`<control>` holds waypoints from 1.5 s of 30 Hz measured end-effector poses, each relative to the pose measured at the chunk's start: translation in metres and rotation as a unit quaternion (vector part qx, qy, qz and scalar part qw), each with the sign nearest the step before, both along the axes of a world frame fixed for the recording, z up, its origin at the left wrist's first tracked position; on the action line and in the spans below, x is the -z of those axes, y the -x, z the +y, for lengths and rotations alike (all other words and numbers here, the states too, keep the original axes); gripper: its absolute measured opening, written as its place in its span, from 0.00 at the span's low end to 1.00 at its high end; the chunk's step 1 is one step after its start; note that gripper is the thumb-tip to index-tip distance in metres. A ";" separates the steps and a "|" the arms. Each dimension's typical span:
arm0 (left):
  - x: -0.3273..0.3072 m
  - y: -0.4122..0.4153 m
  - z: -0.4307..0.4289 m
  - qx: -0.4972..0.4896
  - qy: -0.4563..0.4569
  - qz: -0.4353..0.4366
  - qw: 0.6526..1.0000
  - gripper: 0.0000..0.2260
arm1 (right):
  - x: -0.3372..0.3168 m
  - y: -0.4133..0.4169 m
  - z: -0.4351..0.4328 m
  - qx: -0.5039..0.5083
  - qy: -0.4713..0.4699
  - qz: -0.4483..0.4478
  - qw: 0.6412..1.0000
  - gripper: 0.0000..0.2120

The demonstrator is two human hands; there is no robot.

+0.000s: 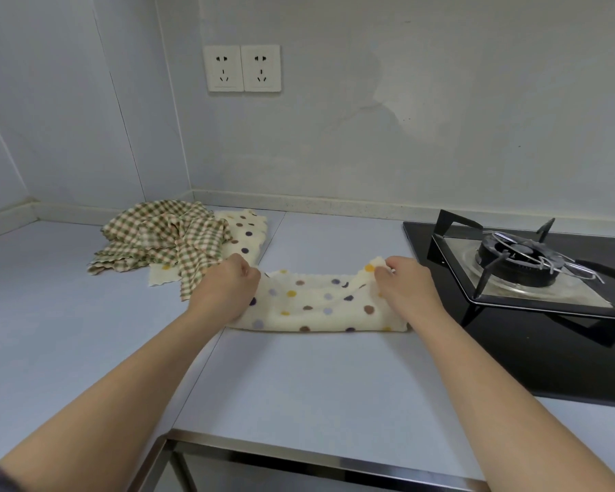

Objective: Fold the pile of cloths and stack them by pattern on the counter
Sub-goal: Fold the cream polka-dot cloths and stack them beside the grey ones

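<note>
Forearms, bare, enter from the lower edge and reach across the pale surface [316, 378].

Head view. The left hand [224, 289] and right hand [405, 285] each hold a far corner of a cream dotted cloth [320, 307], which lies on the surface just left of the gas stove [519, 264]. The fingers [384, 273] of both hands are curled and pinch the fabric, the right at the corner nearest the stove and the left at the corner away from it. The cloth's near edge looks rounded and doubled, so this is judged to be a first lengthwise fold being set.

Farther left of the stove, toward the wall corner, sits the pile. Crumpled checked cloths [164, 239] lie over a second dotted cloth [244, 232].

Progress, as judged, is early. No finished stack shows, the held cloth needs further folds, and everything in the pile is unfolded.

Hard to make out:
- The number of checked cloths, since their layers run together.
- The left fingertips, which are tucked behind the knuckles.
- The stove's right side, which the frame cuts off.
</note>
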State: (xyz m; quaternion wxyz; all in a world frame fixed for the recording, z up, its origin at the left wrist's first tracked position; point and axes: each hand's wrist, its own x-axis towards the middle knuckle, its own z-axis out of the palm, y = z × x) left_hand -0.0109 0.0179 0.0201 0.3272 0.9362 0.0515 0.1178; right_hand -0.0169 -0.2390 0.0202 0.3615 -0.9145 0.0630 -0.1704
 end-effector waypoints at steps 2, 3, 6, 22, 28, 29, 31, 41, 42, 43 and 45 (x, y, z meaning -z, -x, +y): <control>0.001 0.000 -0.002 0.003 0.051 -0.040 0.998 0.07 | 0.001 0.000 0.004 -0.011 -0.034 -0.015 0.999 0.15; 0.001 0.000 -0.003 -0.001 0.076 -0.069 0.995 0.07 | 0.001 0.001 0.004 -0.009 -0.047 -0.022 0.999 0.15; 0.005 0.000 -0.001 -0.019 0.075 -0.108 0.991 0.08 | 0.005 -0.001 0.003 -0.002 -0.042 -0.028 0.999 0.14; 0.022 -0.008 0.004 -0.065 -0.199 -0.128 0.970 0.07 | 0.005 -0.001 0.007 0.087 0.195 0.006 0.977 0.14; 0.023 -0.007 -0.002 0.207 -0.200 -0.188 0.939 0.20 | 0.008 0.005 0.030 -0.024 0.224 -0.010 0.974 0.11; 0.025 -0.005 -0.003 0.235 -0.203 -0.143 0.940 0.25 | 0.011 0.005 0.032 -0.042 0.239 0.021 0.970 0.12; 0.025 -0.004 -0.004 0.225 -0.205 -0.129 0.944 0.28 | 0.012 0.004 0.031 -0.059 0.243 0.034 0.968 0.15; 0.015 0.004 -0.004 0.212 -0.088 -0.126 0.965 0.07 | 0.012 0.006 0.027 -0.127 0.181 0.040 0.974 0.18; 0.014 0.003 -0.004 0.218 -0.078 -0.125 0.965 0.06 | 0.012 0.006 0.026 -0.131 0.169 0.039 0.976 0.18; 0.012 0.003 -0.004 0.226 -0.076 -0.115 0.964 0.05 | 0.012 0.005 0.025 -0.131 0.163 0.036 0.977 0.18; 0.010 0.001 -0.002 0.247 -0.114 -0.085 0.959 0.07 | 0.011 0.004 0.024 -0.111 0.198 0.032 0.973 0.17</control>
